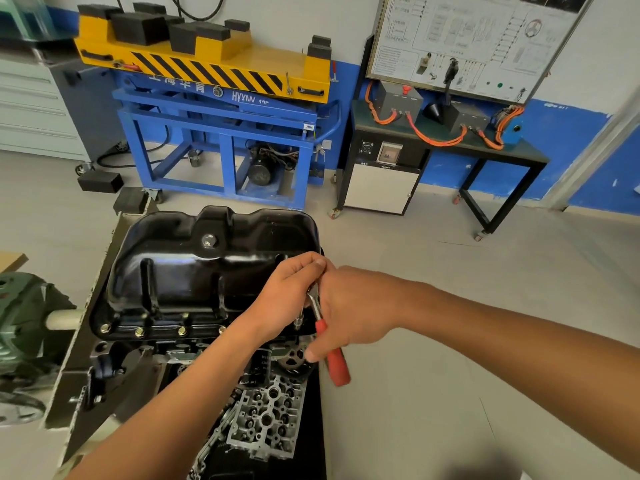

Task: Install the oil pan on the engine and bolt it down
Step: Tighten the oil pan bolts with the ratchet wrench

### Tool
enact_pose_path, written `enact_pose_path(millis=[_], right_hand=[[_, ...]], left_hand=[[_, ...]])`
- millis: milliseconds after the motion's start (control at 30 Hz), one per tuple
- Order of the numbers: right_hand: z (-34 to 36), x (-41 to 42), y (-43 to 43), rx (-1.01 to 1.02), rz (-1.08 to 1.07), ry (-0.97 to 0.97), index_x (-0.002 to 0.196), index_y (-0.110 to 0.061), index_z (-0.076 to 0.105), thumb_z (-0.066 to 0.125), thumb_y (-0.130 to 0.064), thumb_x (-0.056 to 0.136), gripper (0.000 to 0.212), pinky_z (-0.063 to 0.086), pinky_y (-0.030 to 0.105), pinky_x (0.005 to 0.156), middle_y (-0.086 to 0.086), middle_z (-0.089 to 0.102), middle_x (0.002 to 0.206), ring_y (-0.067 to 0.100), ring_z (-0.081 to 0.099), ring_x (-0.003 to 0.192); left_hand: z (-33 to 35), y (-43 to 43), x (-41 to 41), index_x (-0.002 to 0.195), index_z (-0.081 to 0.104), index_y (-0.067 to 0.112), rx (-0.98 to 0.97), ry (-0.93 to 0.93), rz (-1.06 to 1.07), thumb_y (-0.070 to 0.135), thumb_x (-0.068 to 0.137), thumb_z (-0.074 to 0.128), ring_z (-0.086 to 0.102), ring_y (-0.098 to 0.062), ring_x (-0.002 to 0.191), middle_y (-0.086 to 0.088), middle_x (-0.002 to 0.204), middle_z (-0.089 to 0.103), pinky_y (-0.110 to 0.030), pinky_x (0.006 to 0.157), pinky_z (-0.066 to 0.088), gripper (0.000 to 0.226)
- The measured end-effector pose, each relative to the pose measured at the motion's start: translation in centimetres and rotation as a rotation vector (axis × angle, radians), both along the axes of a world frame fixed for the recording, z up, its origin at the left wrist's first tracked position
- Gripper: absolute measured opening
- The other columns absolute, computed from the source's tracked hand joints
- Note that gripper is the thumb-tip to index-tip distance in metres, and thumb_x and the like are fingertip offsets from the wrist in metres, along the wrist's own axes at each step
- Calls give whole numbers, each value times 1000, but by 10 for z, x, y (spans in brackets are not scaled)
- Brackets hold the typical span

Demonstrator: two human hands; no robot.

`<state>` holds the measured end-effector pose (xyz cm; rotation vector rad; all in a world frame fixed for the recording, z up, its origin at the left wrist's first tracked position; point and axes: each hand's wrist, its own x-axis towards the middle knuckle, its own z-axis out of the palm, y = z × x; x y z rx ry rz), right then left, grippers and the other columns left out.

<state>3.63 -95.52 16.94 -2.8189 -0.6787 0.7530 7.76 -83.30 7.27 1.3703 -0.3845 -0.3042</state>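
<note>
The black oil pan [207, 268] sits on the upturned engine [266, 417], its near flange lined with several brass-coloured bolts [142, 331]. A red-handled ratchet [332, 348] with a socket stands on a bolt at the pan's near right corner. My left hand [294, 292] grips the ratchet's head from above. My right hand [349, 310] is closed around the ratchet's handle, whose red end sticks out below the fingers. The bolt under the socket is hidden.
A blue lift table with a yellow striped top [214, 109] stands behind the engine. To the right are a black bench with orange cables [446, 143] and a wiring board [474, 39]. A grey drawer cabinet [31, 109] is at the left. Tiled floor lies to the right.
</note>
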Motion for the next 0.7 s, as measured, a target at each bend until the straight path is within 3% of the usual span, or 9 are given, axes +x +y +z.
enact_pose_path(millis=[133,200,267,367,433,533,633,700], right_hand=[[12,15,-27,-290,8,-122,47,-19,50,81,-60,69,56,32,25,48,-14,46,34,9,46,51],[16,25,-38,-374,3,-341,56,-21,48,80,-55,73,50,30,26,48,-9,54,51,10,48,56],[15,37,-44,-392,39,-560,63,-24,43,78,-48,79,45,29,27,50,-6,50,66,15,50,63],[8,51,-38,-302,152,-696,86,-23,64,70,-37,89,16,45,34,58,-3,59,91,21,58,89],[1,58,-36,-263,210,-742,100,-22,69,59,-36,96,17,52,39,71,-3,62,100,21,58,96],[-7,62,-40,-212,254,-762,108,-25,68,52,-39,100,23,49,37,82,-6,66,103,17,58,98],[-13,58,-52,-114,249,-714,110,-25,66,50,-49,97,31,45,37,87,-7,64,105,15,56,100],[-16,52,-61,-73,183,-660,109,-25,65,39,-62,94,48,45,33,82,-7,61,103,14,55,94]], left_hand=[[-8,2,1,92,71,15,37,32,9,21,105,43,34,-12,54,2,61,45,-26,52,23,32],[-9,1,2,99,71,13,16,42,-34,28,101,44,27,-13,49,3,55,39,-27,51,19,30],[-8,-1,3,105,69,11,-9,48,-66,30,98,44,25,-13,47,2,52,33,-25,48,22,32],[-8,1,5,115,68,17,-39,54,-66,32,98,45,24,-13,46,2,53,30,-25,48,22,33],[-8,4,5,124,66,24,-35,51,-100,38,97,48,22,-13,48,5,54,27,-25,49,22,35],[-6,9,0,132,61,26,-8,4,-144,42,97,53,21,-12,50,8,56,27,-28,51,18,39],[-5,8,-2,132,59,22,28,-36,-102,41,94,63,24,-10,50,11,55,34,-28,51,20,42],[-5,4,-5,129,62,21,25,-38,-45,43,90,65,26,-10,48,10,53,36,-22,48,24,45]])
